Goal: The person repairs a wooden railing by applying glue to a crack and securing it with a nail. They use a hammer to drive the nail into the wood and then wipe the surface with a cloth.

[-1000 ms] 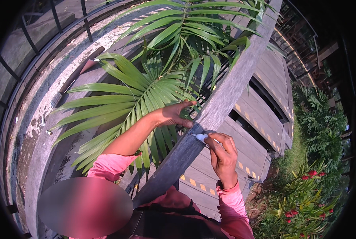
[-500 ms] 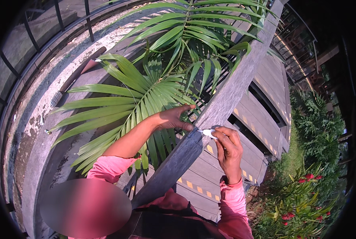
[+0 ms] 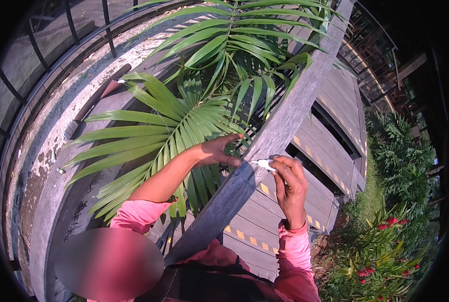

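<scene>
A weathered wooden handrail [image 3: 290, 113] runs slantwise through the middle. In the pinched fingers of my right hand [image 3: 291, 189] is a small white squeeze bottle [image 3: 265, 164] with a thin nozzle. The nozzle points left, over the top of the rail; whether it touches the wood I cannot tell. At the rail's left edge my left hand [image 3: 215, 151] has its thumb and forefinger spread apart, with the thumb tip against or just beside the wood. The other left fingers are curled and partly hidden. Palm fronds [image 3: 189, 126] lie behind that hand.
Wooden steps [image 3: 330, 105] with yellow-striped edges descend right of the rail, with dark gaps between boards. Further right grow green shrubs and red flowers [image 3: 368, 272]. A metal fence [image 3: 38, 45] curves along the left, beside a brown pipe-like piece [image 3: 96, 95] on a ledge.
The bottle and my right hand have shifted slightly up and right along the rail. My left hand has hardly moved; the whole view has shifted a little.
</scene>
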`<state>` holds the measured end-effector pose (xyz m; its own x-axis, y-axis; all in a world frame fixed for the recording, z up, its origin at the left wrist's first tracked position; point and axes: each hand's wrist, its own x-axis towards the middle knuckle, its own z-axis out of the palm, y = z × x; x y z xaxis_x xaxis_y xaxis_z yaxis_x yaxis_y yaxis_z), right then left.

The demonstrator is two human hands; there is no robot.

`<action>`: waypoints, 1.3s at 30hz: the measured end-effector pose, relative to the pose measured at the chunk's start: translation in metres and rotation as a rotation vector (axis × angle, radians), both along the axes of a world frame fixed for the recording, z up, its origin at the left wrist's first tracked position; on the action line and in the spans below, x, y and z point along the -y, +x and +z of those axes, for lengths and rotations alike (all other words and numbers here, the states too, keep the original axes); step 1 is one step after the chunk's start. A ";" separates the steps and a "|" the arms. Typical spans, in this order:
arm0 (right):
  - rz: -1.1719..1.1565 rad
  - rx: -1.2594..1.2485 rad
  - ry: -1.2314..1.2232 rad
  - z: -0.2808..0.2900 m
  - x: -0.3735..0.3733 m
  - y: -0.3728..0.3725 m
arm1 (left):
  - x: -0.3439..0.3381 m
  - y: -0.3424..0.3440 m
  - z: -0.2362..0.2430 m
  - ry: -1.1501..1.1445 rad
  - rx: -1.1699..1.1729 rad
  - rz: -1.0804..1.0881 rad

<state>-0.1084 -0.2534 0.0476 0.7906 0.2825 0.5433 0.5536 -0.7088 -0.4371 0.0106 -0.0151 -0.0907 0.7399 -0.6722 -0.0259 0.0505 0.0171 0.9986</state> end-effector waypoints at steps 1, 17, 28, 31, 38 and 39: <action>-0.001 0.000 0.001 0.000 0.000 0.000 | 0.001 0.000 -0.002 -0.011 0.000 0.002; 0.056 0.059 -0.041 0.009 0.005 0.016 | 0.011 0.015 -0.007 -0.064 0.004 -0.005; 0.079 0.011 -0.052 0.017 0.005 0.023 | 0.007 0.008 -0.004 -0.115 -0.082 -0.012; 0.084 0.004 -0.019 0.012 0.012 0.028 | 0.006 -0.001 0.011 -0.112 -0.131 -0.011; -0.012 -0.098 0.353 -0.002 0.024 0.015 | -0.006 -0.019 0.036 -0.137 -0.127 0.189; 0.000 -0.176 0.529 -0.021 0.023 0.008 | -0.013 -0.028 0.046 -0.169 -0.123 0.275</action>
<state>-0.1003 -0.2767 0.0269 0.8823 0.0071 0.4706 0.4399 -0.3675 -0.8194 -0.0175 -0.0019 -0.0448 0.8921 -0.4507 -0.0316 0.1409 0.2110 0.9673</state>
